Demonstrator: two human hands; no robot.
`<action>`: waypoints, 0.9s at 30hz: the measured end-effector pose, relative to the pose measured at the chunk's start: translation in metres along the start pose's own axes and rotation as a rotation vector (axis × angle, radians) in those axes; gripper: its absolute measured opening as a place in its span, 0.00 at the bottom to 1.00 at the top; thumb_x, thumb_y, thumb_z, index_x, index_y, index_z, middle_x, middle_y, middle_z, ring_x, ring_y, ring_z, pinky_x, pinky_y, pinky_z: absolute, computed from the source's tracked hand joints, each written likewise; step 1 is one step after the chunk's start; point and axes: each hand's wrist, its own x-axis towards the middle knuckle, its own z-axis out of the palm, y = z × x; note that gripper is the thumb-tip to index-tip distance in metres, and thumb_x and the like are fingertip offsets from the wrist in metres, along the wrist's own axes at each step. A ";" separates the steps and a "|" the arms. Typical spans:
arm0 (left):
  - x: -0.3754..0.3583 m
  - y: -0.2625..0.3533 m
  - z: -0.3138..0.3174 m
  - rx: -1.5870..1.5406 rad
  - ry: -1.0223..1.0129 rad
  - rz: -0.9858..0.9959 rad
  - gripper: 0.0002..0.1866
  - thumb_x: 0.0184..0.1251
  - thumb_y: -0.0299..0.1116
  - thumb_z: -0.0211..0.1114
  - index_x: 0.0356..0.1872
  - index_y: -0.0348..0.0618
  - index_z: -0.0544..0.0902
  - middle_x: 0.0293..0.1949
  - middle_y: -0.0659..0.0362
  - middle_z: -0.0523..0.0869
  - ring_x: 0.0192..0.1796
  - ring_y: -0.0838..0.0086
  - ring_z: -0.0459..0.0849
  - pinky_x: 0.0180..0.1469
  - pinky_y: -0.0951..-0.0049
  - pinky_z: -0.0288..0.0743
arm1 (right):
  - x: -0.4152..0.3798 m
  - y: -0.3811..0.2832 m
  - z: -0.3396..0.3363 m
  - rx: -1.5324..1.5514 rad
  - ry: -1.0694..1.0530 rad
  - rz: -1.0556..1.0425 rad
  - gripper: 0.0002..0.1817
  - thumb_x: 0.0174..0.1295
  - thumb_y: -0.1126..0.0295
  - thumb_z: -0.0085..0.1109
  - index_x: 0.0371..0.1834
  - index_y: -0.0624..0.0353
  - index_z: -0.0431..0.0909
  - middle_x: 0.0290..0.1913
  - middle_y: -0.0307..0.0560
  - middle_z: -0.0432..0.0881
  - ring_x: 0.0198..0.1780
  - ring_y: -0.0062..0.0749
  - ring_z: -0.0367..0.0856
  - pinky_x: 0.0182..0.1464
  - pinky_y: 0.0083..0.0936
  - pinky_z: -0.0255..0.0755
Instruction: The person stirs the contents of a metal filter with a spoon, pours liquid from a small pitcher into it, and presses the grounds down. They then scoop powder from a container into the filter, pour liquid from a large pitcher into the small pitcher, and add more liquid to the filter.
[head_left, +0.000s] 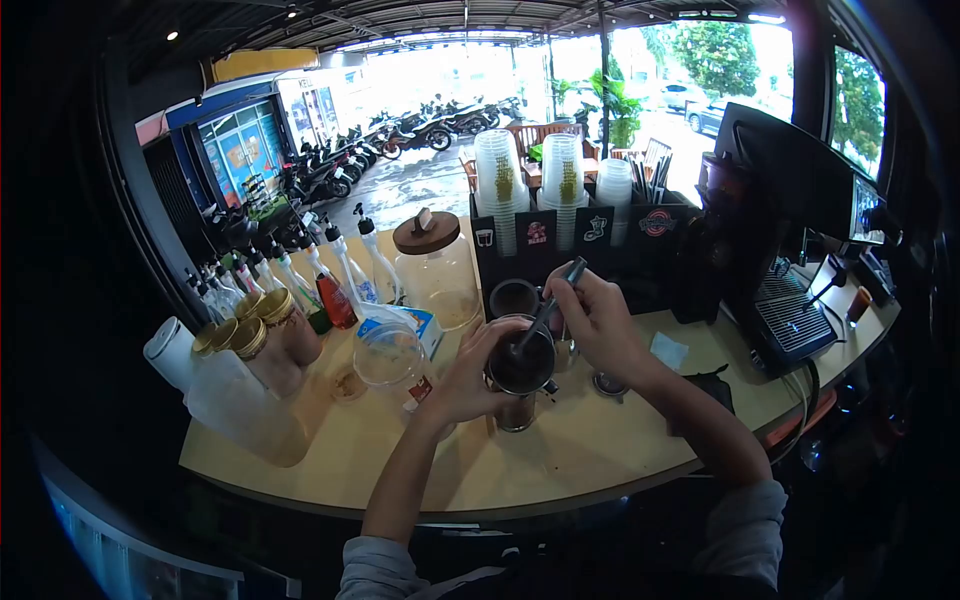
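Observation:
My left hand is wrapped around the side of a metal cup with a dark inside, standing at the middle of the counter. In my right hand is a long, slim stirring spoon with a dark handle, slanting down into the cup. Whatever the spoon's lower end touches is hidden in the dark cup. Just behind stands a second dark metal container. Left of my left hand is a clear plastic tub, with a blue and white packet behind it.
Syrup bottles with pumps line the counter's left side, near gold-lidded jars. A large wooden-lidded jar stands behind. Stacked plastic cups sit in a black organizer. An espresso machine is at right.

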 end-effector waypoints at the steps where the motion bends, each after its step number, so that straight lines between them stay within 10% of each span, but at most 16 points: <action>1: 0.001 -0.002 0.001 -0.001 0.026 0.025 0.43 0.35 0.34 0.78 0.62 0.51 0.70 0.63 0.56 0.74 0.70 0.55 0.66 0.74 0.54 0.49 | -0.001 0.000 0.000 0.011 -0.025 -0.008 0.09 0.71 0.69 0.48 0.37 0.64 0.74 0.18 0.41 0.75 0.20 0.19 0.76 0.25 0.21 0.68; 18: 0.001 0.001 -0.006 0.015 -0.009 0.067 0.45 0.34 0.36 0.79 0.62 0.52 0.70 0.61 0.58 0.76 0.65 0.60 0.72 0.74 0.51 0.47 | 0.012 -0.003 -0.014 -0.096 -0.230 -0.096 0.11 0.73 0.67 0.47 0.37 0.62 0.76 0.20 0.37 0.75 0.24 0.14 0.72 0.26 0.19 0.65; 24: -0.003 -0.003 -0.004 0.092 -0.005 0.073 0.46 0.34 0.37 0.79 0.63 0.50 0.68 0.61 0.58 0.77 0.64 0.59 0.74 0.75 0.47 0.45 | 0.028 0.000 -0.004 -0.123 -0.398 -0.224 0.12 0.68 0.69 0.53 0.31 0.69 0.74 0.22 0.57 0.77 0.24 0.46 0.80 0.28 0.34 0.70; 27: -0.002 -0.004 -0.005 0.088 -0.022 0.084 0.46 0.35 0.38 0.78 0.64 0.49 0.67 0.61 0.57 0.77 0.64 0.59 0.74 0.75 0.46 0.43 | 0.035 -0.002 -0.007 -0.151 -0.391 -0.279 0.12 0.70 0.68 0.49 0.34 0.66 0.75 0.21 0.48 0.73 0.22 0.32 0.75 0.27 0.29 0.68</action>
